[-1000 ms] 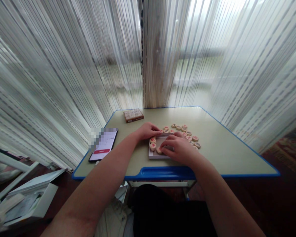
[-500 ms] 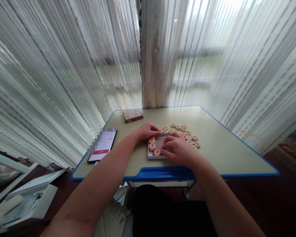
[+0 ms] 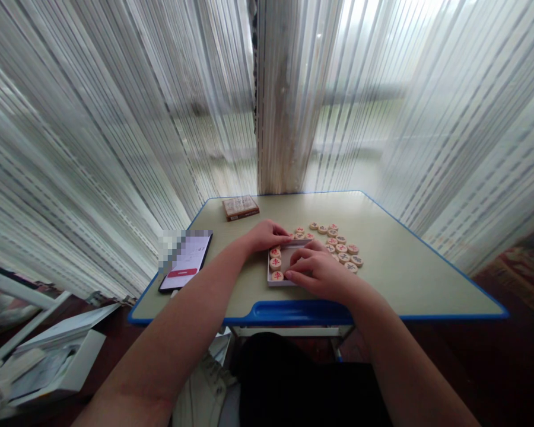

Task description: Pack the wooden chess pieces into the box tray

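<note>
A shallow white box [image 3: 269, 277] sits near the front of the table, with Chinese chess pieces lined along its left side. My left hand [image 3: 269, 235] grips the box's far left corner, its fingers together at the rim. Over the box's inside is my right hand [image 3: 314, 267], fingers bent and apart. Its thumb tip is beside the red-marked chess piece [image 3: 277, 276] in the near left corner; whether they touch I cannot tell. Loose chess pieces [image 3: 342, 257] lie right of the box, and a few chess pieces [image 3: 299, 230] lie beyond it.
A phone [image 3: 189, 261] with a lit screen lies on the table's left side. Farther back is a brown patterned box [image 3: 241, 207]. The blue-edged table [image 3: 409, 267] stands before striped curtains [image 3: 204, 107]. An open white carton [image 3: 78, 362] is on the floor at left.
The red-marked piece by my right thumb has slid left into the box's near left corner. My right hand has shifted slightly left with it; my left hand stays at the rim.
</note>
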Motion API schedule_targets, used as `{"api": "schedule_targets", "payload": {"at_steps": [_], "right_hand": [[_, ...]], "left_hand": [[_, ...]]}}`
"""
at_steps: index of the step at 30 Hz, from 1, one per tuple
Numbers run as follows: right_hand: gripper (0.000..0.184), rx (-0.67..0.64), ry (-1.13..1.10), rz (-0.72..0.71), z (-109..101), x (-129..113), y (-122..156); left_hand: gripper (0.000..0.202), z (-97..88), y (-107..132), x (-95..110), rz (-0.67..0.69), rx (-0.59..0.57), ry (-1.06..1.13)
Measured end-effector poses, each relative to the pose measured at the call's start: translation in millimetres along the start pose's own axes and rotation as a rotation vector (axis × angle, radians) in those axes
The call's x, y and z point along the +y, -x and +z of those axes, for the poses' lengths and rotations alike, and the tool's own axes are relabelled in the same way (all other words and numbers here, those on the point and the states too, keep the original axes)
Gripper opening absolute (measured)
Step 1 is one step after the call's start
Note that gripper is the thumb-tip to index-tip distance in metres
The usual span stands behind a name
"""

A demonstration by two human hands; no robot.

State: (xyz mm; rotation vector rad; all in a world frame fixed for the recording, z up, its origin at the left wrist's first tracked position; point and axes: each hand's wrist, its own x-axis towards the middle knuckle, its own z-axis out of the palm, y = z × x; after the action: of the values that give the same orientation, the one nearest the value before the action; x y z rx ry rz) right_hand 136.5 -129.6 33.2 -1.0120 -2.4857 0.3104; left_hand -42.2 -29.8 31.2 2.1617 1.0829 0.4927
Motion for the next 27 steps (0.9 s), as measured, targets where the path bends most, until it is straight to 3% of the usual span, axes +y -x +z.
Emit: {"api": "schedule_targets", "payload": {"at_steps": [27], "right_hand": [[0.028,-0.023,-0.033,0.006,-2.6,-5.1,-0.8]], "left_hand": [[0.039,0.3,-1.0,-1.5,0.004,-0.008,-0.004]]}}
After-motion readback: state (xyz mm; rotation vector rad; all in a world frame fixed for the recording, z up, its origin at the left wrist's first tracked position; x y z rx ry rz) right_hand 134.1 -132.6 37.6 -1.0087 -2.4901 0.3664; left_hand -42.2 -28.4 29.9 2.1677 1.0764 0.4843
